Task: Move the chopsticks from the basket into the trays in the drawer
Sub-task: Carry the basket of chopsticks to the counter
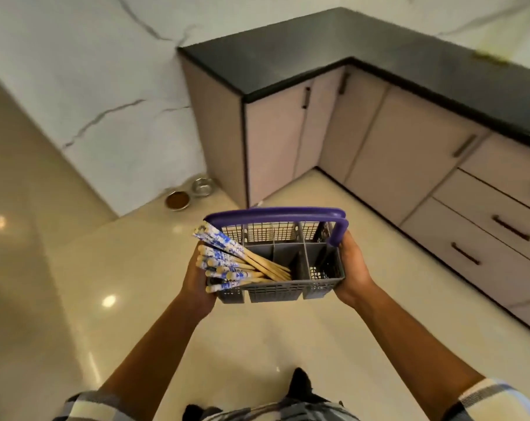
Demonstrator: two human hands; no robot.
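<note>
I hold a grey plastic cutlery basket (pixel 324 270) with a purple handle (pixel 276 214) out in front of me above the floor. My left hand (pixel 197 284) grips its left side and my right hand (pixel 353 268) grips its right side. Several chopsticks (pixel 236 262) with blue-and-white patterned tops and plain wooden tips lie slanted in the left compartments, their tops sticking out over the left edge. The other compartments look empty. A stack of shut drawers (pixel 488 226) sits at the right; no trays are visible.
An L-shaped black countertop (pixel 318 47) tops beige cabinets (pixel 394 147) ahead and to the right. Two metal bowls (pixel 188 194) stand on the glossy cream floor (pixel 136 268) by the marble wall. My feet show at the bottom.
</note>
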